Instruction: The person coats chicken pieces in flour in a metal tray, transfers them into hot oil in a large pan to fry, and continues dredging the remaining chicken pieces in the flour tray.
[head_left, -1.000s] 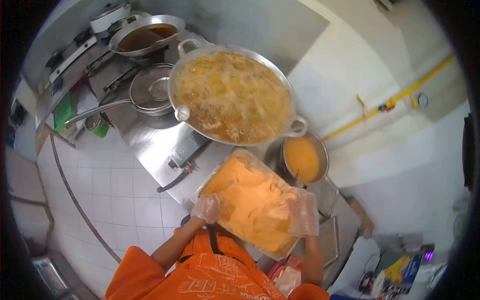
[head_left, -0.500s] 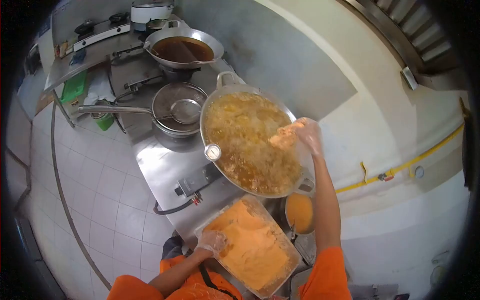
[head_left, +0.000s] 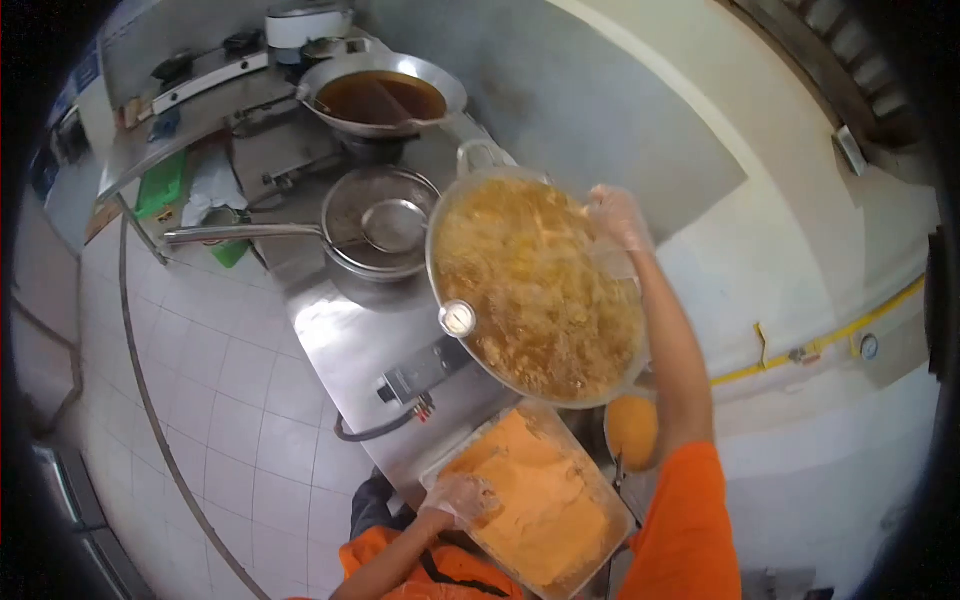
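My right hand, in a clear plastic glove, is over the right rim of a large pan of bubbling oil. Its fingers are curled together, and what they hold is too hazy to make out. Pale pieces and foam float in the oil. A round dial thermometer sits at the pan's left rim. Below the pan is a clear rectangular tub of orange powder. My left hand, also gloved, grips the tub's left edge, with its fingers reaching in over the powder.
A strainer rests on a pot left of the pan. Behind it stands a wok of dark liquid. A bowl of orange batter is right of the tub. A burner control and hose lie near the counter edge. A yellow pipe runs along the wall.
My right hand has gone from the tub up over the pan. The orange coated lump it held half a second ago no longer shows in it. My left hand stays at the tub; the view has shifted.
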